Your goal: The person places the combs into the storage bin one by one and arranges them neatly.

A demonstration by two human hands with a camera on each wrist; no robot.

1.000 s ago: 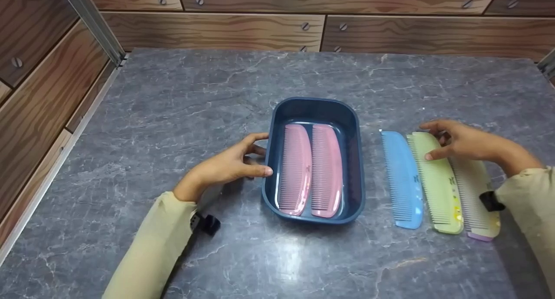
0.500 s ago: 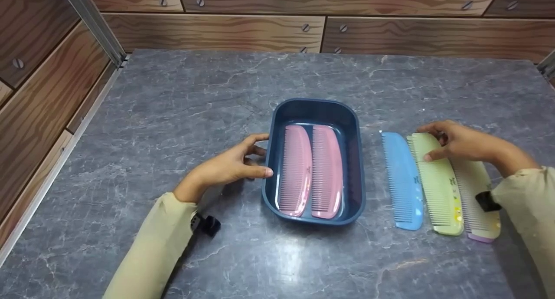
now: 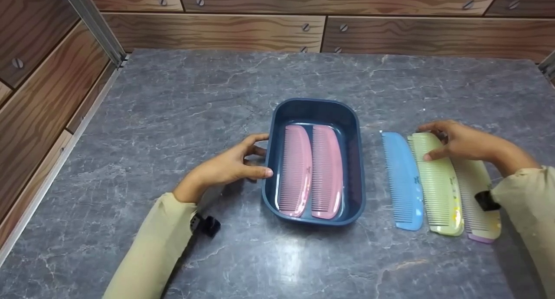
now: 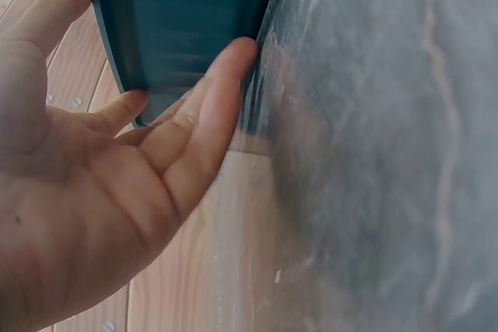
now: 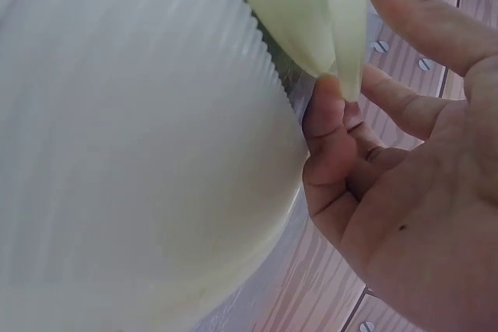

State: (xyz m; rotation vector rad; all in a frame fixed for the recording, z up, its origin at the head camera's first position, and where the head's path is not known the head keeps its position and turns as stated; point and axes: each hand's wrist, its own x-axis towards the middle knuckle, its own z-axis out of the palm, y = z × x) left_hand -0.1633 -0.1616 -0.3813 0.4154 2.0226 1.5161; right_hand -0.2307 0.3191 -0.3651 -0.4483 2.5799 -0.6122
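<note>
In the head view a dark blue plastic container (image 3: 359,177) holds two pink combs, the left comb (image 3: 296,173) and the right comb (image 3: 328,173), side by side. My left hand (image 3: 225,163) rests against its left side, thumb at the rim and fingers along the outer wall (image 4: 175,21). At the right, my right hand (image 3: 466,142) pinches the far end of a light green comb (image 3: 439,184), thumb on top. In the right wrist view the green comb's end (image 5: 348,29) sits between thumb and curled fingers.
A blue comb (image 3: 403,182) lies between the container and the green comb. Right of the green one lies a pale cream comb (image 3: 479,199) with a purple end, partly under my right wrist. Wood-patterned panels (image 3: 217,32) bound the grey marbled table (image 3: 195,95).
The green comb has shifted very slightly at its near end, under my right fingers' hold. My left hand, the container and the other combs stay where they were.
</note>
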